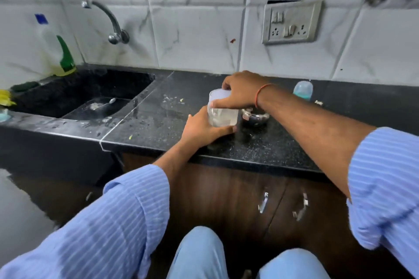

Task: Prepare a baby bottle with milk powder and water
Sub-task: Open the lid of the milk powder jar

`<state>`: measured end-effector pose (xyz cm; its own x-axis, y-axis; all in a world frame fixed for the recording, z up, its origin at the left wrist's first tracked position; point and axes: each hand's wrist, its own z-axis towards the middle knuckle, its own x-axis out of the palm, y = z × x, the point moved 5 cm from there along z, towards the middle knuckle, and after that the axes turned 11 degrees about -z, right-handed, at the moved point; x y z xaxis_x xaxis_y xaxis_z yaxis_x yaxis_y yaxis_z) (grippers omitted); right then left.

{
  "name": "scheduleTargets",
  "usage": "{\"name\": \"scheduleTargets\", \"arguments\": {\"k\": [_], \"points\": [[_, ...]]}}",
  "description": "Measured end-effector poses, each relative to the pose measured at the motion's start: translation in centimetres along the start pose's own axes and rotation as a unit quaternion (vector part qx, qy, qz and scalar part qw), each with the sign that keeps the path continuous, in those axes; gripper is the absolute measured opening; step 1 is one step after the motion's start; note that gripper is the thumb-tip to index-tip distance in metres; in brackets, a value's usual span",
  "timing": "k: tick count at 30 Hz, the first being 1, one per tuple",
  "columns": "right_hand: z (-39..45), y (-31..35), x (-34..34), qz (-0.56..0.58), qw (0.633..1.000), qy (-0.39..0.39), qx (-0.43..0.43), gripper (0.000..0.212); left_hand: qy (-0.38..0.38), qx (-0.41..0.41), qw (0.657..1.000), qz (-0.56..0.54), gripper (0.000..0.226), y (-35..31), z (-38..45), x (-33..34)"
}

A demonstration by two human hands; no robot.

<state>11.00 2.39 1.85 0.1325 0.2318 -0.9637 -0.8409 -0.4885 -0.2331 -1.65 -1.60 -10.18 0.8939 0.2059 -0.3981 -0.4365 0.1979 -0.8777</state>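
While both hands work at it, the clear bottle (221, 115) stands upright on the black table (260, 152), to the right of the sink (90, 95). Its body is see-through, with a little pale liquid near the bottom. The left hand (201, 130) is wrapped around its lower part, thumb and fingers curled. The right hand (240, 93) grips the whitish top from above. Just behind the bottle sits a small dark bowl (255, 118); a blue-tinted cap (302, 90) stands farther right.
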Motion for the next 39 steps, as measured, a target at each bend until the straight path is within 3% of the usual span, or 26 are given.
{"name": "scheduleTargets", "arguments": {"k": [5,10,15,25,28,32,34,38,39], "points": [[1.1,0.2,-0.1,0.006,1.0,0.03,-0.002,0.078,-0.001,-0.003,1.0,0.009,0.077,0.6,0.5,0.1],[2.1,-0.2,-0.2,0.024,0.999,0.043,-0.021,0.072,-0.003,-0.005,1.0,0.02,0.091,0.6,0.6,0.1],[2.6,-0.6,-0.2,0.041,0.996,0.06,-0.043,0.061,0.0,-0.012,0.999,0.043,0.074,0.5,0.8,0.0],[2.5,-0.5,-0.4,0.045,0.99,0.089,-0.1,0.051,0.059,-0.028,0.998,0.012,0.066,1.3,2.1,-0.3],[2.3,-1.1,-0.4,0.092,0.981,0.12,-0.123,0.06,0.086,-0.024,0.996,0.009,0.065,1.7,2.3,-0.2],[2.6,-0.5,-0.9,0.091,0.961,0.205,-0.16,0.081,0.068,0.005,0.997,0.039,0.078,1.8,2.1,0.0],[3.0,-0.2,-1.6,0.085,0.963,0.207,-0.147,0.084,0.056,0.007,0.998,0.043,0.077,1.8,2.0,0.0],[3.6,0.3,-2.4,-0.083,0.982,0.157,-0.068,0.099,0.045,0.008,0.998,0.048,0.081,1.5,1.9,-0.2],[3.7,0.3,-2.1,-0.106,0.98,0.156,-0.056,0.095,0.045,0.007,0.998,0.049,0.081,1.5,1.9,-0.1]]}}
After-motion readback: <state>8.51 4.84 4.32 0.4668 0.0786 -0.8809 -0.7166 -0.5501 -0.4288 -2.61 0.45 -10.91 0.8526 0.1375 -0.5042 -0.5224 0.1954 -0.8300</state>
